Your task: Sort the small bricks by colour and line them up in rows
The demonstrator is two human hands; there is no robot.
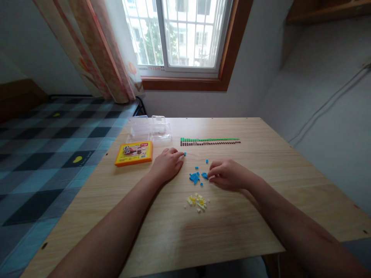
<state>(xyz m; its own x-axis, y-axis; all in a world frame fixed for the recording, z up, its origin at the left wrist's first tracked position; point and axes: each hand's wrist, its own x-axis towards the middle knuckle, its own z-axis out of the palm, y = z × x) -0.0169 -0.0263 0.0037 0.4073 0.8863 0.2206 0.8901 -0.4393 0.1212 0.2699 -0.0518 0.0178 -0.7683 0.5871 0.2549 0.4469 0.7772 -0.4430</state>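
Observation:
My left hand (168, 164) rests on the table with its fingers stretched out. Its index fingertip touches a small blue building brick (184, 154), and the thumb lies apart below. My right hand (228, 173) is at the right edge of the blue bricks, fingers bent and a gap between thumb and fingers; its fingertips are beside a small cluster of blue bricks (205, 175). Left of that cluster lies a larger blue pile (194, 178), with a few single blue bricks scattered around. Farther back run a row of green bricks (210, 139) and a row of dark brown bricks (210, 143).
Nearer me lies a pile of pale yellow bricks (198, 202). An orange-yellow box (133, 153) sits to the left, with clear plastic cases (149, 129) behind it. The wooden table (162, 231) stands between a checkered bed (58, 154) and a wall.

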